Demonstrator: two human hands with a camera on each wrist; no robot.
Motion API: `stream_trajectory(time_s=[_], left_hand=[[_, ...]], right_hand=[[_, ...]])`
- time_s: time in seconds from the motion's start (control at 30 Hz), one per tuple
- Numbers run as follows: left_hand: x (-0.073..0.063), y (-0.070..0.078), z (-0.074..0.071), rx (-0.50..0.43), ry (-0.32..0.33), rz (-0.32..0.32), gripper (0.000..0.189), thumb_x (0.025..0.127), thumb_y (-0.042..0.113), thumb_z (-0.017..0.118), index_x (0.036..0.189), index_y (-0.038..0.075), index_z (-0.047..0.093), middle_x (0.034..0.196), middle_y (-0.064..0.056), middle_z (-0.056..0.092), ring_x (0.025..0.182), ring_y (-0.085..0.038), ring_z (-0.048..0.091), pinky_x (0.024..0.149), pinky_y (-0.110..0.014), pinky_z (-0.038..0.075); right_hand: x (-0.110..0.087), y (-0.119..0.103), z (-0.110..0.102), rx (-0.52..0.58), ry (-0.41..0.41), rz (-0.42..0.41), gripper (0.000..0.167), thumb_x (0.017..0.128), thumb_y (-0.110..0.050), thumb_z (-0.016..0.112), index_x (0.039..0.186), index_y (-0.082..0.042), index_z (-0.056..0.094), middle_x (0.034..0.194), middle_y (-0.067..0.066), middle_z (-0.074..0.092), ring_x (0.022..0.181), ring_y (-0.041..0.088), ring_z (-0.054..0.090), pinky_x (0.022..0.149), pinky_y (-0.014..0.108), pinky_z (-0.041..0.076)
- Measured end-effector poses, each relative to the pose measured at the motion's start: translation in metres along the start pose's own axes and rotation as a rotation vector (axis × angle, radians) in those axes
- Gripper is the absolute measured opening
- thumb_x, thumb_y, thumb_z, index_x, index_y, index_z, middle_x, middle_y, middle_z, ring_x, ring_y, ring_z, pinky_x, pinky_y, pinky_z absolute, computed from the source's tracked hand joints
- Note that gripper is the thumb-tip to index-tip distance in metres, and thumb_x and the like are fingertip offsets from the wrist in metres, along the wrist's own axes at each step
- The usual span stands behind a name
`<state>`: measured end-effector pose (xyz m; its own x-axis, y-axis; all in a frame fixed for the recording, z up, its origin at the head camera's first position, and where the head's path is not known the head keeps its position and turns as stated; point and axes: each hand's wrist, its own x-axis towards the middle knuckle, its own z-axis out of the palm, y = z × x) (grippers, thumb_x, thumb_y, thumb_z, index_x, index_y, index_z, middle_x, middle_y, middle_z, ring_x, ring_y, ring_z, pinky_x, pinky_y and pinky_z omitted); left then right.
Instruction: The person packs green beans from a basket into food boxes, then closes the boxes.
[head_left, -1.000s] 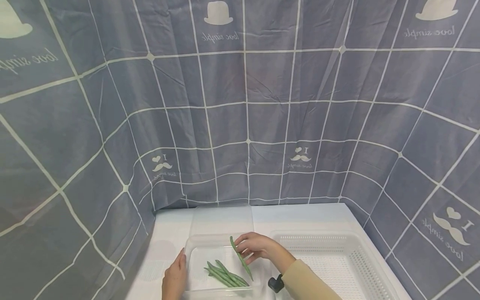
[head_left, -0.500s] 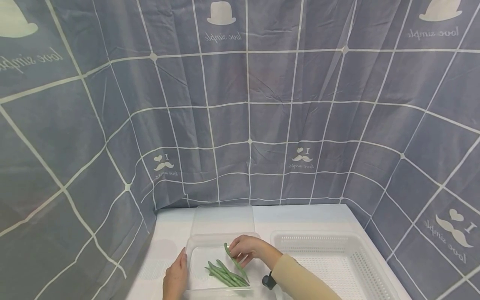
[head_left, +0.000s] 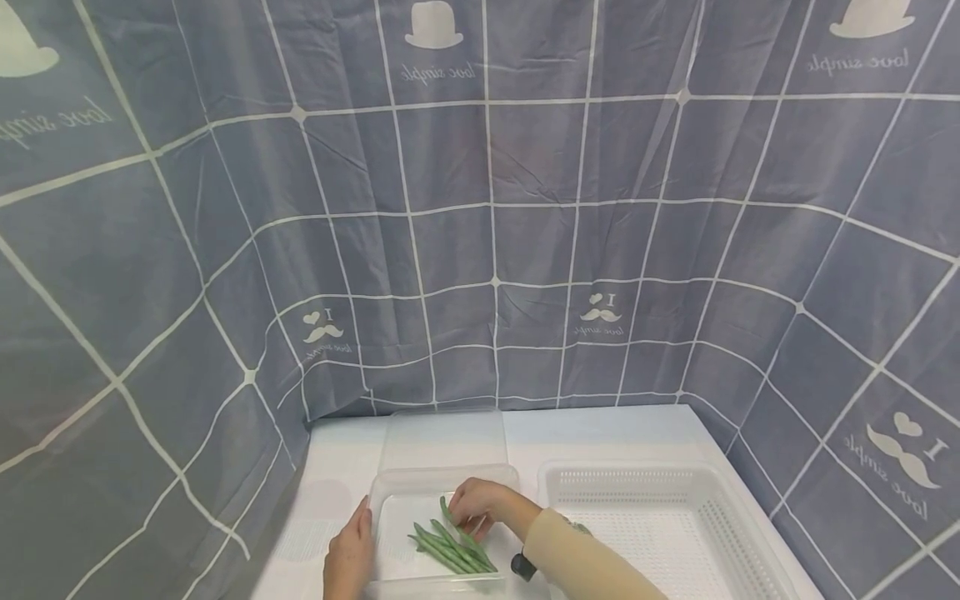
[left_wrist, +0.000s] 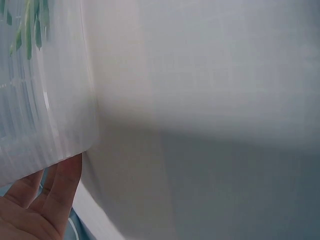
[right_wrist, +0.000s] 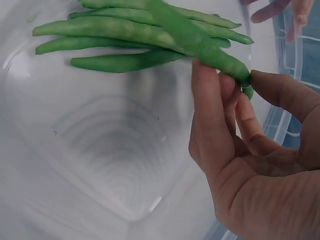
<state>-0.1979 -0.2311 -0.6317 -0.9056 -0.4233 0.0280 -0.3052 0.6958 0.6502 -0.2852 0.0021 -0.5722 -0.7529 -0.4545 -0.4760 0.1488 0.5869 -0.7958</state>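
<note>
A clear plastic container (head_left: 442, 477) stands on the table, with several green beans (head_left: 442, 552) lying in a loose bunch on its floor. My right hand (head_left: 480, 502) is inside it, low over the bunch. Between thumb and fingers it pinches one end of a green bean (right_wrist: 195, 37), which slants across the others in the right wrist view. At the container's left side is my left hand (head_left: 348, 554). Its fairly straight fingers (left_wrist: 67, 182) touch the container's edge in the left wrist view, where beans show through the cloudy wall.
A white perforated basket (head_left: 750, 533) stands to the right of the container. Behind the container lies a flat clear plastic sheet, like a lid (head_left: 442, 437). A grey checked curtain (head_left: 525, 250) encloses the white table (head_left: 600, 429) at the back and sides.
My right hand has moved left and down with the green bean, bringing it from the container's right side onto the bunch. The left hand stays at the container's side.
</note>
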Motion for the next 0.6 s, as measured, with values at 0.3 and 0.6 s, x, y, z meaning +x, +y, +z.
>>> stream_trajectory(time_s=[0.3, 0.6], left_hand=[[0.001, 0.000, 0.001, 0.000, 0.004, -0.008, 0.054, 0.116, 0.035, 0.033, 0.154, 0.002, 0.051, 0.143, -0.031, 0.061, 0.123, -0.057, 0.065, 0.101, -0.074, 0.052], [0.001, 0.001, 0.001, -0.003, 0.008, 0.000, 0.055, 0.117, 0.036, 0.032, 0.154, 0.002, 0.052, 0.142, -0.031, 0.062, 0.121, -0.056, 0.067, 0.099, -0.072, 0.054]], right_hand=[[-0.003, -0.002, 0.015, -0.080, 0.045, 0.003, 0.008, 0.084, 0.007, 0.073, 0.089, 0.000, 0.074, 0.080, 0.013, 0.073, 0.074, 0.026, 0.074, 0.078, 0.051, 0.069], [-0.001, 0.005, 0.021, -0.139, 0.072, 0.034, 0.011, 0.084, 0.009, 0.072, 0.082, -0.002, 0.071, 0.075, 0.014, 0.072, 0.073, 0.028, 0.076, 0.074, 0.049, 0.069]])
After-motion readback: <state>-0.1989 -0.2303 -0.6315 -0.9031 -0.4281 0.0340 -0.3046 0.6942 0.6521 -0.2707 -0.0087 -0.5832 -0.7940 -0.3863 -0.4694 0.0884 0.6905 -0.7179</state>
